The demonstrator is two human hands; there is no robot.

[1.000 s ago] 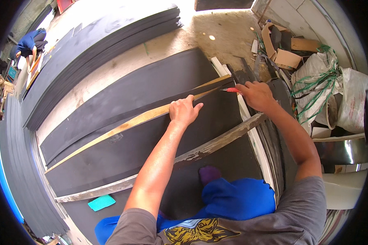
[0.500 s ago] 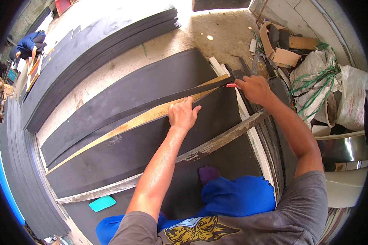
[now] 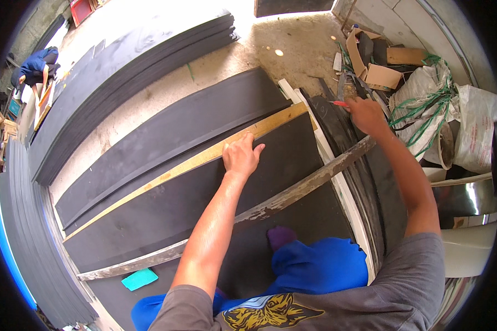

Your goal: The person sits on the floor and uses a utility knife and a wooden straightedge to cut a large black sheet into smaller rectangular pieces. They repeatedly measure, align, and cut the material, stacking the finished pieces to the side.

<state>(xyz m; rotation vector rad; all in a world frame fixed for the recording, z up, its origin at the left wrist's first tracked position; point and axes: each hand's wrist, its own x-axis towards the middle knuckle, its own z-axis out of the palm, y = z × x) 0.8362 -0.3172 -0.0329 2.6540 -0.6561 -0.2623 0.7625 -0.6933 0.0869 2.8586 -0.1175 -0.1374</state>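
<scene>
My left hand presses down on a long yellowish wooden strip, its fingers curled over the wood and its thumb apart. Under the strip lies a black foam-like sheet. Past the sheet's right end, my right hand is closed around a small red cutter knife, held clear of the sheet. A narrow black strip lies along the wooden strip's far side, on another part of the black sheeting.
A weathered wooden bar crosses the sheet nearer me. A teal block lies at the lower left. Tall black sheet stacks stand beyond. Sacks and a cardboard box are at right. Another person bends over at far left.
My right hand has moved right with the cutter knife, away from the wooden strip's end. The narrow black strip, raised before, now lies flat. My left hand stays nearly in place.
</scene>
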